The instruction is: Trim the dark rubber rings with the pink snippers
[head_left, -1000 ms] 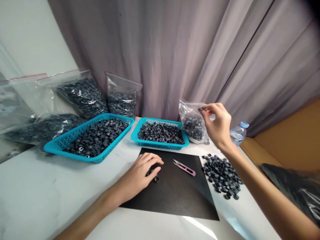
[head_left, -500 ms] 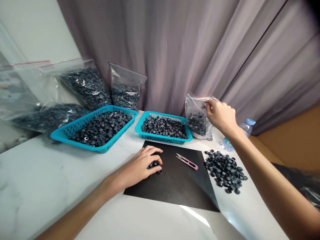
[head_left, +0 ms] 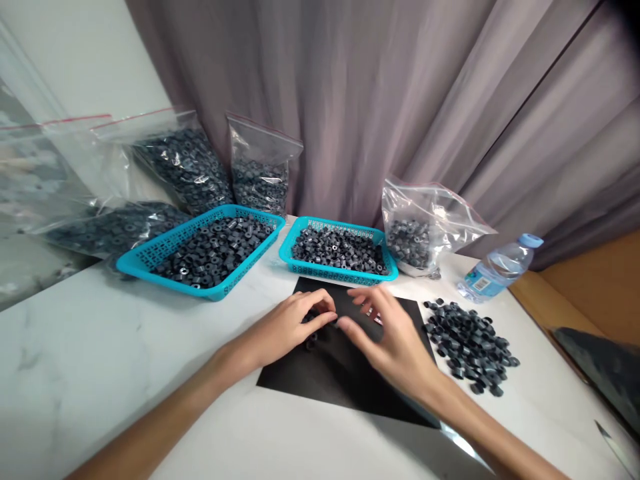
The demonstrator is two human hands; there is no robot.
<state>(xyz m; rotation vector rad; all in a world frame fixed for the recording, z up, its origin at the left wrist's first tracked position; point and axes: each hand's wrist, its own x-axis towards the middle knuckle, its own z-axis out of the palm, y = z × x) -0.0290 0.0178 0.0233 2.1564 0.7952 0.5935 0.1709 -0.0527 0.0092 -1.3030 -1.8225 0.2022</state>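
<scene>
My left hand [head_left: 295,323] rests over the black mat [head_left: 345,390], thumb and forefinger pinched together on what looks like a small black ring, mostly hidden by the fingertips. Several more black rings [head_left: 311,341] lie under its palm. Facing it from the right, my right hand [head_left: 393,333] has thumb and fingers spread, with nothing visible between them. Behind its fingers show bits of the pink thread snips [head_left: 374,316] on the mat. Right of the mat, a loose pile of black rings [head_left: 470,347] lies on the white table [head_left: 165,373].
Two blue baskets [head_left: 200,291] [head_left: 340,273] of black rings stand behind the mat. A zip bag [head_left: 410,233] leans near the right one, beside a water bottle [head_left: 500,270]. More filled zip bags [head_left: 187,163] stand back left, before a grey curtain [head_left: 340,100].
My right hand has left the zip bag at the back right and come down over the mat towards my left hand, its fingers now apart. My left thumb and forefinger have closed together.
</scene>
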